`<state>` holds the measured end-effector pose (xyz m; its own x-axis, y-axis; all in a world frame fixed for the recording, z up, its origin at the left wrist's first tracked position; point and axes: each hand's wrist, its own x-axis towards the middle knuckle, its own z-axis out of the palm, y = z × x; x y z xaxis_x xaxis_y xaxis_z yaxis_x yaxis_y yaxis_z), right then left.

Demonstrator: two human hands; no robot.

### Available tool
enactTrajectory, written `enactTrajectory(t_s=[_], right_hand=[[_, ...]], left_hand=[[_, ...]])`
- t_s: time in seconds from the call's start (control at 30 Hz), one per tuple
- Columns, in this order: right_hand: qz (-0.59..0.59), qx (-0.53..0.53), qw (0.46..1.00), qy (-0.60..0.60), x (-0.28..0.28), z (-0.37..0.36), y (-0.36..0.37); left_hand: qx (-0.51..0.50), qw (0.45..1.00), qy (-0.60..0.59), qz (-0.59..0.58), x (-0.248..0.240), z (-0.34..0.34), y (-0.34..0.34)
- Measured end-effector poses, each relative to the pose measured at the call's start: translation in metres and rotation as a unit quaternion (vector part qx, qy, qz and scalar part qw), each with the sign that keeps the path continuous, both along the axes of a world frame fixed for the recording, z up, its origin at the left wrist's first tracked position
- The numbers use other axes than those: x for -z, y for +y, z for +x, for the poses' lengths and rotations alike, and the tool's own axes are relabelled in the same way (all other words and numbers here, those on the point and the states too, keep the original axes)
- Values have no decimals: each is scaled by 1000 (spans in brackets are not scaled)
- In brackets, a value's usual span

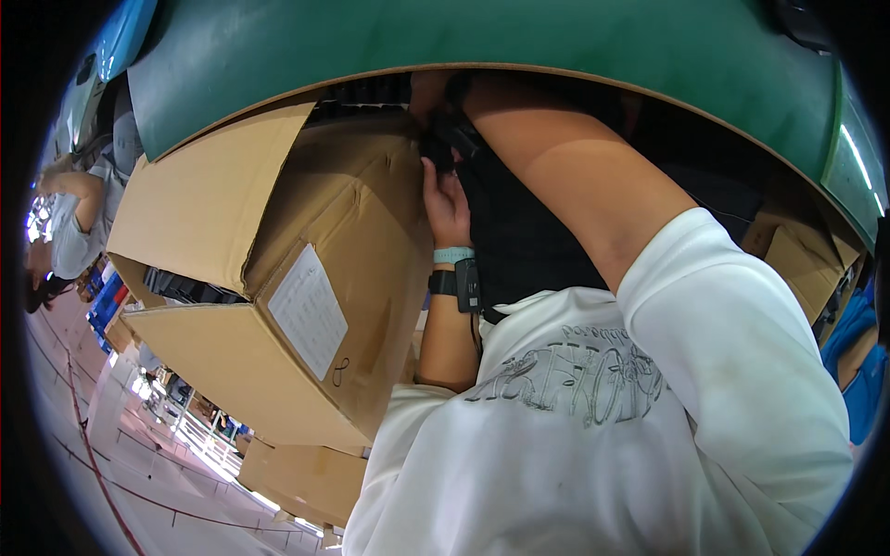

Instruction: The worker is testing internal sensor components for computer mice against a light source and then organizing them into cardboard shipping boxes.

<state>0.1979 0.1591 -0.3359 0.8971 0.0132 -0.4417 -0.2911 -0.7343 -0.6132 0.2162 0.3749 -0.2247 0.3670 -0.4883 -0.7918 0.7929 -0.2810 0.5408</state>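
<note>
My left hand (pixel 448 202) points upward beside the right wall of a large brown cardboard box (pixel 371 232). Its visible fingers are stretched and somewhat apart, though their tips meet dark shapes I cannot make out. My right forearm crosses from the right beneath a green tabletop (pixel 519 42). At its end, my right hand (pixel 426 95) lies in deep shadow under the edge, by the top of the box; its fingers are hidden. Dark ribbed items (pixel 362 97) show behind the box's raised flap (pixel 218 199). Black cloth (pixel 519 236) fills the space between my arms.
More dark parts (pixel 190 287) show through the box's left opening. A white paper sheet (pixel 308 310) is stuck on its side. Another carton (pixel 306 477) stands below, and an open carton (pixel 802 269) is at right. Other people (pixel 83 213) are at the far left and right edges.
</note>
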Motion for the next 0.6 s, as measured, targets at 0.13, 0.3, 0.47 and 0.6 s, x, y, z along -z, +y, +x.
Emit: enactTrajectory(t_s=[0.13,0.3,0.47,0.6], right_hand=[[16,-160,985,-60,32,-28,-38],[-28,-209,977,-20,5,-17,-24],[-22,-83,993,84,-35,-16,-17],[39,-33,998,27,-14,-43,-24]], left_hand=[[48,994,56,-80,9,-15,-19],[3,996,70,-54,4,-15,-17],[44,916,300,-261,14,2,-7],[22,953,232,-194,15,-8,-10]])
